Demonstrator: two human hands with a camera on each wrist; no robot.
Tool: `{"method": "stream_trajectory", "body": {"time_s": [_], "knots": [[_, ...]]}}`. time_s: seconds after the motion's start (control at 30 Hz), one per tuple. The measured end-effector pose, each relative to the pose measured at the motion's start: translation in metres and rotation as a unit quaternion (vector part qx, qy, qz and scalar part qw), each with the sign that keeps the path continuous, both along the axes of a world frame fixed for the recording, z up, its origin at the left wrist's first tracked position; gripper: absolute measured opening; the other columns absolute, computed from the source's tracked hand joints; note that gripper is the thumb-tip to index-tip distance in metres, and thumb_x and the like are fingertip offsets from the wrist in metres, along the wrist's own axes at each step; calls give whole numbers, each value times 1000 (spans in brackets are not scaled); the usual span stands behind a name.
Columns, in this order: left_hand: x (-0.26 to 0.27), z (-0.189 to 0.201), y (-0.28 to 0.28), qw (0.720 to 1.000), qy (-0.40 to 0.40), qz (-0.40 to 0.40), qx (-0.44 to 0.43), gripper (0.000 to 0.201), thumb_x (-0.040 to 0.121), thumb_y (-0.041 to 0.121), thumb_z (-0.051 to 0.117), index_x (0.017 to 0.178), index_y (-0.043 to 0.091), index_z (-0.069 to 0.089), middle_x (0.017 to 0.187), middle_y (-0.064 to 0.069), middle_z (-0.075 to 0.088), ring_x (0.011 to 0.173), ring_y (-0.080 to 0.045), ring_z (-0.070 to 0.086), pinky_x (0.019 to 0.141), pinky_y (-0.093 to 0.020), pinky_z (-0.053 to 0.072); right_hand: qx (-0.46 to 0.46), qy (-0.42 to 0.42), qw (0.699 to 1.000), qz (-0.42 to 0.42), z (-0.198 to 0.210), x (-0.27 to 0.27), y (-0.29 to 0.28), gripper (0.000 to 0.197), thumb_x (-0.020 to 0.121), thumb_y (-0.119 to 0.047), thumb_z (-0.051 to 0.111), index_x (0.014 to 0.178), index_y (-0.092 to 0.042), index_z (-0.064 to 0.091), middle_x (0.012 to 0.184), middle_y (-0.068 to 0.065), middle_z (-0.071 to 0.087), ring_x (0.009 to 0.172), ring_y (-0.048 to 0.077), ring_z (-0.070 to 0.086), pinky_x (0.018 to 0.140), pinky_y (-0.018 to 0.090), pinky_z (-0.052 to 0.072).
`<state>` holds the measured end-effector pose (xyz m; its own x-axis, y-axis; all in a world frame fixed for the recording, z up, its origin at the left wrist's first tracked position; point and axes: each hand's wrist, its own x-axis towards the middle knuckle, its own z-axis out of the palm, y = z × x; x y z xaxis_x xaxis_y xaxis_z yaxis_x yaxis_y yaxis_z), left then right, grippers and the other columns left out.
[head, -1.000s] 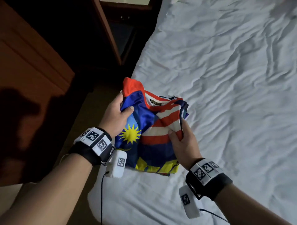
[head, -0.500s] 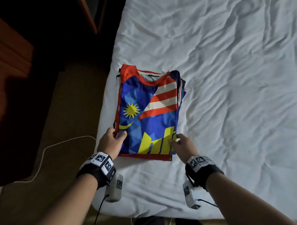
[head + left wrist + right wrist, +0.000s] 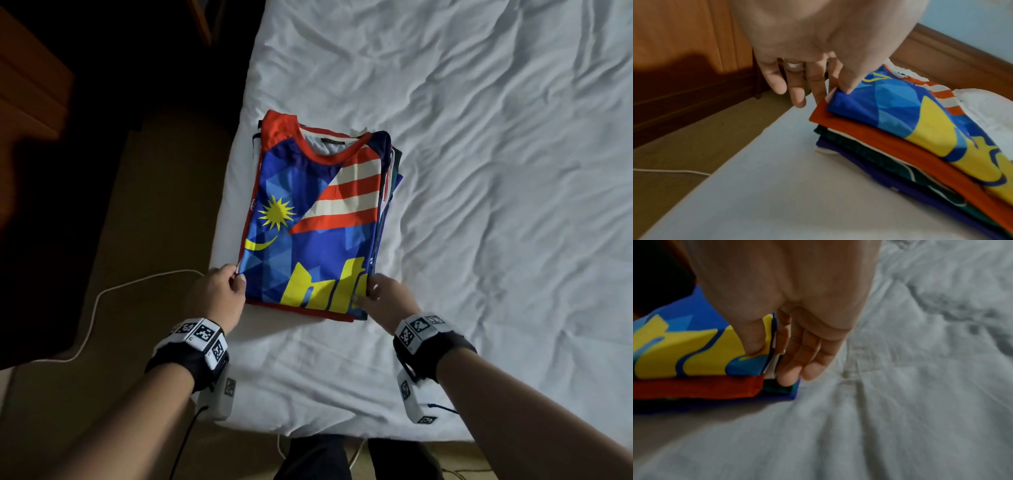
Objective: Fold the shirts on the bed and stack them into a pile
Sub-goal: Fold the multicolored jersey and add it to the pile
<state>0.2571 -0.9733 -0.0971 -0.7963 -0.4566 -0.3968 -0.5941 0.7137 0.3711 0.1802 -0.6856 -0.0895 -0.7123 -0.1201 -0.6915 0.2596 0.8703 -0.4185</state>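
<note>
— Folded flag-print shirt (image 3: 310,219) lying flat on top of the pile (image 3: 875,155), collar pointing away, yellow lettering toward the near edge of the bed (image 3: 496,171).

— And below it?

— Orange shirt (image 3: 890,141) directly underneath, then dark green (image 3: 857,146), then purple (image 3: 859,164) at the bottom, edges stepped rather than flush. Orange corner poking out past the blue one on the left; green and purple corners sticking out beyond the orange on the right.

— Left hand (image 3: 219,298)?

— Pinching the near left corner of the top shirt between thumb and forefinger; other fingers (image 3: 797,91) hanging loosely straight off the side, a ring on one.

— Right hand (image 3: 388,298)?

— Gripping the near right corner, thumb (image 3: 753,339) pressed onto the yellow print, fingers tucked down along the stack's side edge, one fingertip touching the green layer.

— Placement on the mattress?

— Close to the left edge of the bed, just in from the drop to the floor (image 3: 147,240). Plenty of open wrinkled white sheet to the right and beyond the collar. Narrower strip of sheet between the pile and the near edge.

— Off the bed?

— White cord (image 3: 102,301) trailing across the tan floor at left, wooden furniture (image 3: 684,48) past it, mostly in shadow. Wooden trim (image 3: 941,53) along the wall beyond the pile.
</note>
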Motion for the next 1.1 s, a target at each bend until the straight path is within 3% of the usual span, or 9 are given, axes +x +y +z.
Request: {"method": "stream_trajectory", "body": {"time_s": [0.1,0.2,0.3,0.47,0.67,0.77,0.9,1.0,1.1], "knots": [[-5,11,8,993,78,-54,-67,38,88,29,64,121,12,62,106,-22,60,93,-45,58,73,-48,49,26,203,978,38,3,2,-4,49,85,-29,62,131,-17,51,127,7,52,113,29,53,91,40,47],[-25,8,17,986,107,-116,-62,69,88,55,49,142,13,45,130,-19,54,112,-43,53,89,-51,48,34,353,923,150,4,0,-25,60,87,-40,52,141,-16,44,149,14,39,131,36,41,103,49,41],[-38,-14,24,982,50,-174,-55,83,90,66,25,156,15,22,153,-23,35,136,-41,38,105,-54,40,62,341,895,280,-8,5,-38,67,92,-52,44,153,-25,31,162,13,18,145,37,27,107,50,31],[-19,-44,21,976,-54,-191,-91,78,97,64,8,159,17,7,161,-22,22,144,-40,30,109,-56,37,131,269,884,359,-36,13,-9,82,86,-70,38,155,-28,24,164,8,15,148,27,26,111,53,31],[-30,8,38,968,-51,-198,-146,70,84,41,66,143,8,46,141,-22,47,123,-42,46,93,-54,44,131,168,895,392,11,-3,32,65,90,-48,56,147,-26,35,157,6,32,135,27,43,102,44,42],[-48,54,64,955,-37,-261,-134,58,76,31,72,129,12,57,124,-14,58,108,-38,56,81,-49,49,161,75,932,315,45,-5,71,40,98,-39,43,131,-19,52,131,5,58,119,26,56,97,39,46],[-79,106,133,937,-131,-324,-19,29,95,39,55,116,21,61,114,-2,65,106,-26,60,84,-34,48,161,34,974,157,87,4,140,38,93,-44,47,127,-30,58,125,3,63,113,26,61,95,38,50],[-94,150,210,912,-119,-393,-5,21,94,39,55,101,20,58,108,-4,67,100,-27,61,77,-31,45,142,47,986,74,128,15,199,36,94,-43,51,126,-29,60,122,6,65,112,26,62,95,34,49],[-98,191,299,890,-107,-443,-1,33,94,42,53,120,22,59,123,-3,64,108,-25,61,86,-33,49,136,80,987,27,163,34,263,34,94,-42,52,124,-28,62,119,6,67,110,26,63,93,34,50]]}}
